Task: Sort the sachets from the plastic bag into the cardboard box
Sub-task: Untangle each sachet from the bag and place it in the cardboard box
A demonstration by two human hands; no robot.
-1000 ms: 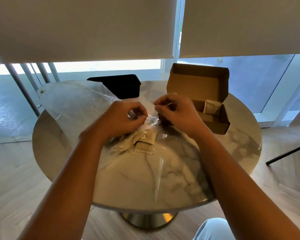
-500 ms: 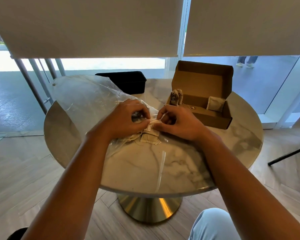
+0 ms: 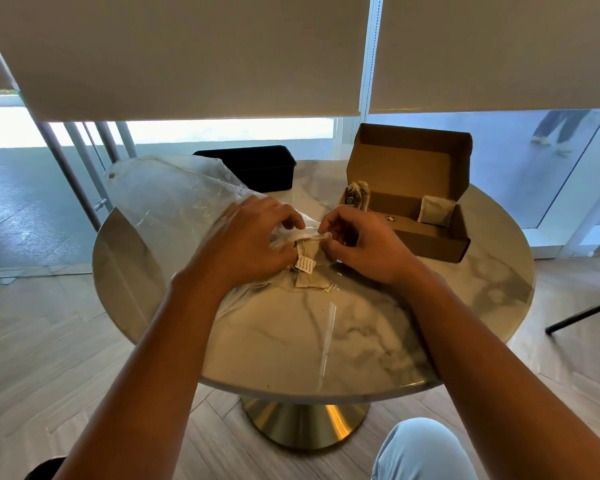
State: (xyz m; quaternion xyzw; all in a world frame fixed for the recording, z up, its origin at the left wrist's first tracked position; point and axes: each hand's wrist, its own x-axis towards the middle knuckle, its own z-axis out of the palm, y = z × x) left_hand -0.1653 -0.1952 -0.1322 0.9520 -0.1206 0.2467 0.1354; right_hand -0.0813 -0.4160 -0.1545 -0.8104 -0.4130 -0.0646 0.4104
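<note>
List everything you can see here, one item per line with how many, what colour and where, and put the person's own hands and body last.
Table: one, round, white-grey marble top on a gold pedestal, centre.
Plastic bag: one, clear, on the table's left side, its mouth under the hands.
Sachets at the bag mouth: at least two, beige, between and below the hands; exact count unclear.
Cardboard box: one, brown, lid open, table's right rear.
Sachets in the box: one beige at its right end, at least one more at its left end.
Black container: one, table's far edge.
Roller blinds: two, cream, over the windows.
Left hand: pinching the bag mouth.
Right hand: pinching the bag's edge.
Knee: one, light blue trousers, bottom right.
</note>
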